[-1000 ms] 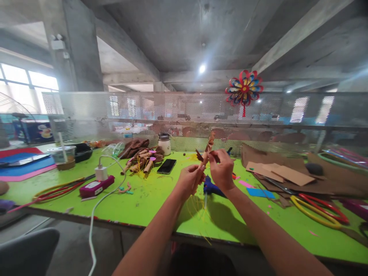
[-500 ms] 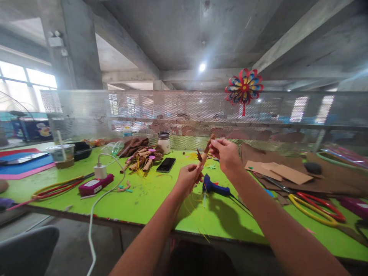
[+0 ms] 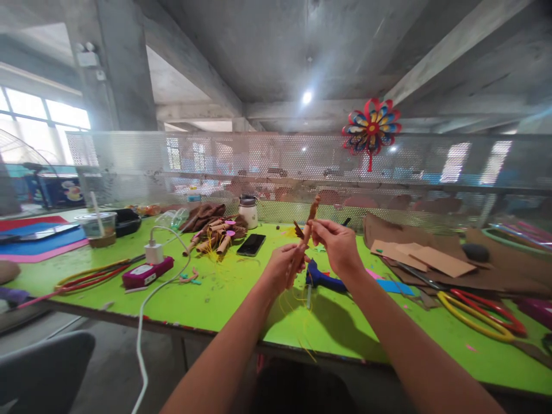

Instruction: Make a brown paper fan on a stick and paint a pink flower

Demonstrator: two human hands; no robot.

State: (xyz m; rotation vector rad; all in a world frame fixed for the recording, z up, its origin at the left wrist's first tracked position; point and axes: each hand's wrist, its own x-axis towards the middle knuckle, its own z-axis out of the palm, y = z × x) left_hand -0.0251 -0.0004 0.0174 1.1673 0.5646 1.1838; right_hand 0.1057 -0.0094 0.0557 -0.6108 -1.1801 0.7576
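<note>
My left hand point(image 3: 284, 263) is closed around the lower part of a rolled brown paper figure point(image 3: 307, 229), which stands tilted upright above the table. Dark brown pointed pieces stick out from its left side, and yellow strands point(image 3: 297, 313) hang below it. My right hand point(image 3: 336, 242) pinches the figure about midway up, with thumb and forefinger closed on it. Just under my hands lies a blue hot glue gun point(image 3: 323, 278) on the green table point(image 3: 215, 307). Back left, several similar paper rolls point(image 3: 219, 238) with yellow strands and pink dots lie in a pile.
A black phone point(image 3: 251, 245), a jar point(image 3: 248, 211) and a magenta power block point(image 3: 147, 272) with a white cable stand left of my hands. To the right are cardboard sheets point(image 3: 444, 260) and red-and-yellow-handled scissors point(image 3: 474, 316). A perforated metal screen point(image 3: 284, 167) rises behind, with a pinwheel flower point(image 3: 371, 127).
My right hand has slid from the figure's top down to its middle, uncovering the twisted brown tip. My left hand keeps its hold. The view has shifted slightly left.
</note>
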